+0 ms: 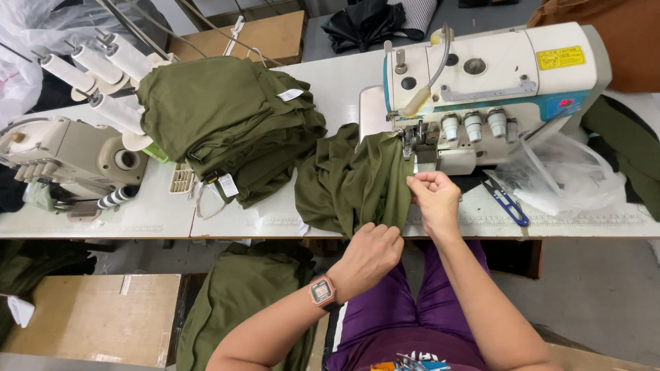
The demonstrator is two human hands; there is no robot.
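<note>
We pinch the green cloth (357, 182) in both hands — left hand (371, 254) at its lower edge, right hand (433, 196) beside the sewing machine (481, 89).

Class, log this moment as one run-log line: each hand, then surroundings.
left hand: grips olive fabric at table edge | right hand: pinches fabric edge by overlock machine | nearby: folded olive stack, blue thread snips

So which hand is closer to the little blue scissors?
The right hand. It pinches the green fabric just left of the blue scissors. The left hand grips the fabric lower down, at the table edge, farther away.
</note>
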